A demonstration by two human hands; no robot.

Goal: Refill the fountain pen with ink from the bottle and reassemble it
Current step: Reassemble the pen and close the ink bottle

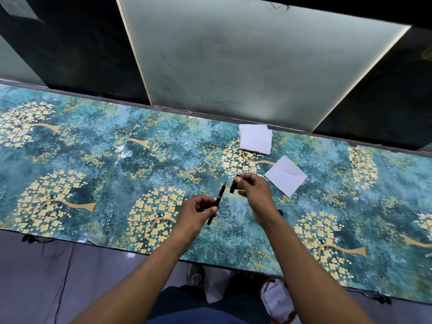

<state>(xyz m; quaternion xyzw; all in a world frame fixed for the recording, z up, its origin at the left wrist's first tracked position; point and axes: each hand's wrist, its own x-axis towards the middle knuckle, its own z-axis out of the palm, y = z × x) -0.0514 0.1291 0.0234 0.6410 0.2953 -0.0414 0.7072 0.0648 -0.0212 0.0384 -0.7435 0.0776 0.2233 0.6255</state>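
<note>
A teal, gold-flowered table [70, 141]. The left hand [196, 216] pinches the fountain pen [217, 203]; the right hand [253, 190] grips its dark cap [233, 186] — align both along one axis before pushing together.

Single head view, steep downward over table [70, 141] edge, close above hands.

We see the pen [217, 202], slim and black with a red-tipped end, held tilted above the table [93, 160], tip pointing away and right. Just beyond that tip is the cap [233, 186], a short black piece, held apart from it. No ink bottle shows clearly.
</note>
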